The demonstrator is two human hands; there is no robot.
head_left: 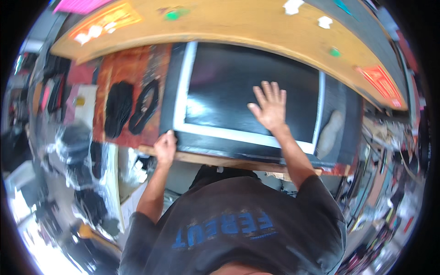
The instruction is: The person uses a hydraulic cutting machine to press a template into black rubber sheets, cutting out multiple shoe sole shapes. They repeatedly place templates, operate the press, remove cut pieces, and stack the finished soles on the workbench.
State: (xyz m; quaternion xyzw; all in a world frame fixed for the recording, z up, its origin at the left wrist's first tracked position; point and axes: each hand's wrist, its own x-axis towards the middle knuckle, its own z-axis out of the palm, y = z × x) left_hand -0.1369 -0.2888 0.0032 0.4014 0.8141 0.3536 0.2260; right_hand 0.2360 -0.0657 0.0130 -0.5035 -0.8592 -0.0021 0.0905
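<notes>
Though inside border (229, 134) — right hand (271, 110) (uncrowded)

Shines smooth, glossy on the black sheet (224, 89) — looks matt on the cloth shirt (229, 199), scuffed on the red tabletop (117, 64).

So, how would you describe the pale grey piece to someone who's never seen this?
Find the table facing the person, then the black sheet on it, marked with a white border. Just outside the border's right side is the long, pale grey piece. Its light colour sets it apart from the two dark sole-shaped pieces at the table's left end.
</notes>
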